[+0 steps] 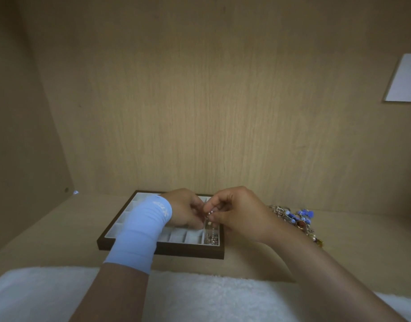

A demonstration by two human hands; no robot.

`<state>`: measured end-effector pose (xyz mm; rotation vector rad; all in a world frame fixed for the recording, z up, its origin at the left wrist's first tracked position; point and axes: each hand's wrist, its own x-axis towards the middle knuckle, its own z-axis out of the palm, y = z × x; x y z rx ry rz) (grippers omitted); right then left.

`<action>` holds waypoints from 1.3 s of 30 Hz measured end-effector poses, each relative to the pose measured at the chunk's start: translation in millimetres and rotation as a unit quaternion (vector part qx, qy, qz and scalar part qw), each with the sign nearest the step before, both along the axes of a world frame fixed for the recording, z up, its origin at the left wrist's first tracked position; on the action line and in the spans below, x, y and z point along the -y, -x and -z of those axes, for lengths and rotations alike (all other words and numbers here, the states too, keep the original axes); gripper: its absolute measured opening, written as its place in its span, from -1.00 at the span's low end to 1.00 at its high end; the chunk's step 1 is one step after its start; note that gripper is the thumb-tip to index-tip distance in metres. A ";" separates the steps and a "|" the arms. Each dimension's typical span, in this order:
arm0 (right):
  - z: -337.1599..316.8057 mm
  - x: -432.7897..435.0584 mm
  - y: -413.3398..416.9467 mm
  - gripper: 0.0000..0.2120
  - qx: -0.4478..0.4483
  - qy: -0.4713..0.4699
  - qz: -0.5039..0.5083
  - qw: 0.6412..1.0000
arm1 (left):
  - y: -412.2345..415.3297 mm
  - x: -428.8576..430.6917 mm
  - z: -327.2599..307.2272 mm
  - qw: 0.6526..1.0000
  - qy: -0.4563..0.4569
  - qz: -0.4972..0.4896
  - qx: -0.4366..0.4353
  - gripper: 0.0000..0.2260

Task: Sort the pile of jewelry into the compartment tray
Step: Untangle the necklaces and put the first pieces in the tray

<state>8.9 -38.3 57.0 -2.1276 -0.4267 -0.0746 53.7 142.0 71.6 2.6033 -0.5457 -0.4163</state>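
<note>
From where I stand, the sorting looks barely begun. The tray (pixel 160 251) sits on the counter (pixel 60 228), and most of its white cells that I can see are bare. Only the near right corner cell (pixel 211 239) holds a small heap of metal bits. The pile (pixel 297 219), a tangle of gold links and blue beads, lies on the counter just right of the tray and looks sizeable, so I'd judge most of the work is left.

Both hands meet over the right side of the tray. The right hand (pixel 237 212) has its fingertips closed in a pinch on the top of a thin chain (pixel 209 219). The chain hangs down between the hands toward that corner cell. The left hand (pixel 183 209), with a pale blue sleeve (pixel 141 233) on its forearm, has its fingers curled in on the same chain lower down (its fingertips are partly hidden, so the exact grip is hard to read).

The chain is held over the tray, not yet laid in a cell, and the pile is behind the right wrist.
</note>
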 end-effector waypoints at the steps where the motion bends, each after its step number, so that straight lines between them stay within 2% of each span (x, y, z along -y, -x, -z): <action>1: 2.7 0.0 -1.3 -0.80 0.012 0.029 0.002 0.999 | 0.2 1.5 0.9 1.000 -0.004 -0.004 0.002 -0.84; 5: 14.6 1.1 -4.1 -0.80 0.024 0.119 -0.006 0.993 | 0.5 7.8 4.5 1.000 -0.014 -0.007 -0.008 -0.77; 9: 11.6 7.1 -5.5 -0.80 0.015 0.138 -0.026 0.990 | 7.5 13.5 8.2 0.999 -0.033 -0.006 0.016 -0.73; 12: 7.0 10.9 -5.4 -0.88 0.031 0.171 -0.016 0.985 | 16.0 9.0 7.1 0.999 -0.008 -0.015 0.027 -0.70; 14: 4.8 11.0 -0.9 -0.94 0.017 0.209 -0.019 0.978 | 22.9 2.1 8.6 0.998 -0.043 -0.008 0.040 -0.59; 16: 2.4 9.3 5.1 -0.87 -0.015 0.236 -0.037 0.971 | 29.1 -7.0 16.6 0.995 -0.088 0.009 0.042 -0.40; 18: 0.1 7.7 8.8 -0.80 -0.021 0.274 -0.046 0.960 | 35.1 -13.1 27.3 0.995 -0.084 0.021 0.049 -0.29; 20: -2.3 8.4 10.2 -0.76 -0.025 0.304 -0.044 0.951 | 38.9 -13.5 34.8 0.995 -0.057 0.023 0.081 -0.28; 26: -16.9 31.8 10.4 -0.81 -0.129 0.317 -0.037 0.939 | 44.7 13.9 37.0 0.993 -0.027 0.052 0.101 -0.27; 28: -19.8 45.5 7.8 -0.85 -0.151 0.285 -0.031 0.946 | 44.6 24.5 36.8 0.993 -0.031 0.064 0.095 -0.27; 31: -21.8 68.3 -1.0 -0.91 -0.094 0.196 0.052 0.975 | 41.0 35.7 36.2 0.993 -0.034 0.076 0.084 -0.28; 32: -20.7 76.6 -6.1 -0.91 -0.058 0.200 0.097 0.973 | 39.9 38.4 35.3 0.993 -0.038 0.077 0.079 -0.27; 35: -13.3 92.1 -17.0 -0.76 0.000 0.287 0.172 0.942 | 35.8 41.6 31.6 0.993 -0.053 0.077 0.067 -0.24; 39: 1.1 90.9 -20.9 -0.64 -0.032 0.347 0.133 0.928 | 32.1 44.8 24.0 0.989 -0.118 0.059 0.067 -0.20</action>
